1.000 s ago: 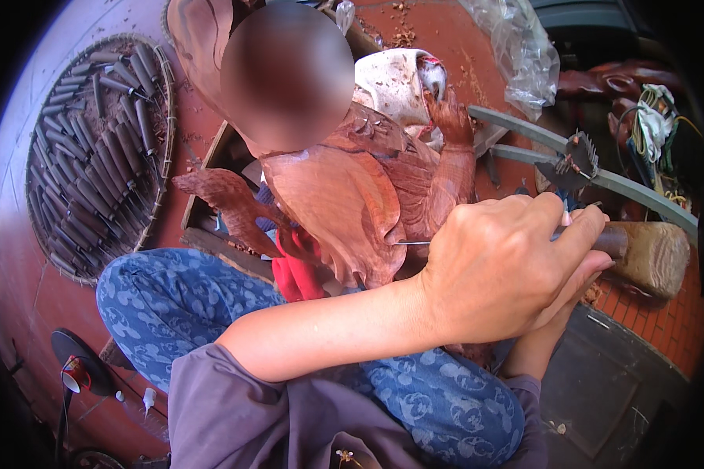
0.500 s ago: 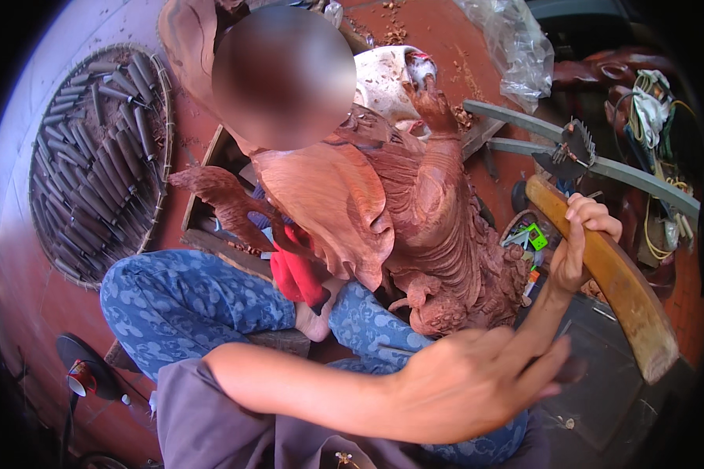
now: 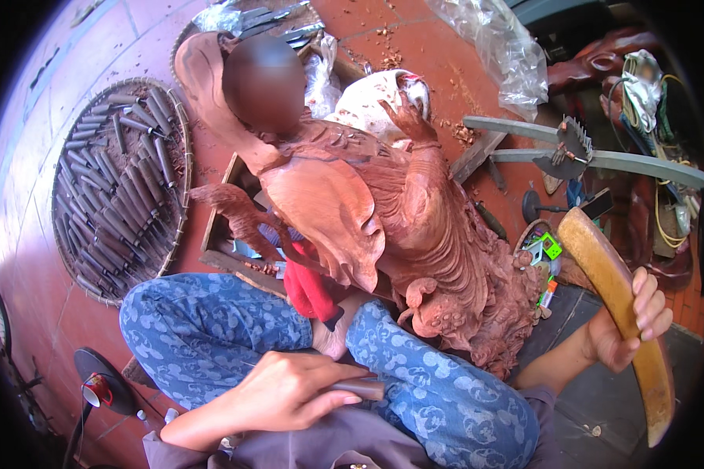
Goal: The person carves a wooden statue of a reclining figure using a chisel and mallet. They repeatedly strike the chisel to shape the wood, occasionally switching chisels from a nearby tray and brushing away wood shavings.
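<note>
Head view, change: a second ago the thin blade lay against the statue's robe, with both hands close together; now the hands are well apart, left one drawn back near the lap, right one off to the right.
Meaning for the carving: judging by this gap, cutting has paused; neither hand touches the wood.
Left hand: the person's left hand [image 3: 285, 391] is closed around a dark brown, cylindrical chisel handle [image 3: 364, 388], whose end points right over the thigh in blue patterned trousers [image 3: 195, 328]; the blade is hard to make out.
Right hand: the right hand [image 3: 614, 344] is wrapped around the middle of a long, curved, yellow-brown wooden mallet [image 3: 612, 289], thumb and fingers on opposite sides.
Statue: the reddish-brown carved wooden statue [image 3: 422, 227] stretches from far left to near right, just beyond the knees, its raised hand on the far side.
Tools at left: a round woven basket [image 3: 186, 156] holds many brown-handled carving tools [image 3: 133, 187].
Far right: grey metal bars with a toothed plate [image 3: 641, 164] lie beyond the mallet.
</note>
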A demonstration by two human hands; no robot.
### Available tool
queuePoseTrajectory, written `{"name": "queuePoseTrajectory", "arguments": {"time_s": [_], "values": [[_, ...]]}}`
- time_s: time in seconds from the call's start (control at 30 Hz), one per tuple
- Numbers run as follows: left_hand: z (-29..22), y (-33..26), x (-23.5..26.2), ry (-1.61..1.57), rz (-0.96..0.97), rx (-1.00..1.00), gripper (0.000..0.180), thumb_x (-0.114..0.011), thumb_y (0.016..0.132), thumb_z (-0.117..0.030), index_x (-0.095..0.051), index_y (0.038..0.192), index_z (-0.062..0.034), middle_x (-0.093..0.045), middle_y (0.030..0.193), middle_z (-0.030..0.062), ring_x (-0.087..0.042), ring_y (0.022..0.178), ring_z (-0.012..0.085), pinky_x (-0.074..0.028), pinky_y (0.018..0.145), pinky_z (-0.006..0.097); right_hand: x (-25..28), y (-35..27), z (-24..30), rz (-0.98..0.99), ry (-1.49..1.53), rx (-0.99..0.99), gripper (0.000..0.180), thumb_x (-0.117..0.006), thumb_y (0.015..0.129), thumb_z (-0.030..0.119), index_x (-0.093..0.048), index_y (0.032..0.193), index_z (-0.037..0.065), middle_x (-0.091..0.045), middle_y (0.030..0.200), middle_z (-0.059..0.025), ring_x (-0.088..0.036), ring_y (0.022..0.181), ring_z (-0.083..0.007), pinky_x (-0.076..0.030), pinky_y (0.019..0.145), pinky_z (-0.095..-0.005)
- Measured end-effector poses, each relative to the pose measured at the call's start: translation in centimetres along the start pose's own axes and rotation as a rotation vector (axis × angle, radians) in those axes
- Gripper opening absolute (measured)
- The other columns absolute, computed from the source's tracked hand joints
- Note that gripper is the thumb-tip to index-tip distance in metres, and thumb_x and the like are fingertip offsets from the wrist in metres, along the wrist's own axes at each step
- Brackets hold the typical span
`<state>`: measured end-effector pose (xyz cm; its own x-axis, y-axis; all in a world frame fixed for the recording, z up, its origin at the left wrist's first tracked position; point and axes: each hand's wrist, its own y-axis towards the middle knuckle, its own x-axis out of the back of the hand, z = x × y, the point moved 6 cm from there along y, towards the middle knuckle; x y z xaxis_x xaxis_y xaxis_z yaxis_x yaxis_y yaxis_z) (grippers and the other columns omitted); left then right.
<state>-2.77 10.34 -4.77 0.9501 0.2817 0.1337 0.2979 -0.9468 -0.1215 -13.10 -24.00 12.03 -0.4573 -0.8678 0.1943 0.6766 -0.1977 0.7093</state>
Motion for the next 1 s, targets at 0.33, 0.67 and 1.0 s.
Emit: {"name": "queuePoseTrajectory", "arguments": {"time_s": [0.33,0.67,1.0], "values": [[5.2,-15.0,22.5,0.359,-1.212,0.374,0.026,-0.049,0.101,-0.023,-0.056,0.106,0.0011,-0.069,0.077,0.0108,-0.068,0.073,0.0196,-0.05,0.068,0.032,-3.7,-2.0,-0.7,0.684,-1.081,0.299,0.043,-0.07,0.087,0.028,-0.047,0.115,0.005,-0.05,0.084,-0.0074,-0.051,0.079,-0.0198,-0.044,0.077,-0.0395],[24.4,-17.7,30.6,0.579,-1.136,1.176,0.053,-0.059,0.082,-0.044,-0.07,0.095,0.007,-0.069,0.097,0.0274,-0.067,0.098,0.0397,-0.051,0.092,0.044,-14.1,-3.6,2.3,0.84,-1.203,0.567,0.035,-0.084,0.072,0.004,-0.057,0.094,0.005,-0.061,0.084,-0.0076,-0.061,0.083,-0.0254,-0.045,0.094,-0.0467],[24.9,-7.6,28.9,0.823,-1.141,0.656,0.051,-0.069,0.085,-0.044,-0.066,0.102,0.0032,-0.071,0.08,0.0192,-0.071,0.066,0.0275,-0.055,0.074,0.038,-20.3,-6.0,2.3,1.051,-0.902,0.295,0.026,-0.078,0.069,0.001,-0.057,0.08,0.012,-0.055,0.077,-0.0017,-0.057,0.077,-0.0189,-0.042,0.084,-0.0425]]}}
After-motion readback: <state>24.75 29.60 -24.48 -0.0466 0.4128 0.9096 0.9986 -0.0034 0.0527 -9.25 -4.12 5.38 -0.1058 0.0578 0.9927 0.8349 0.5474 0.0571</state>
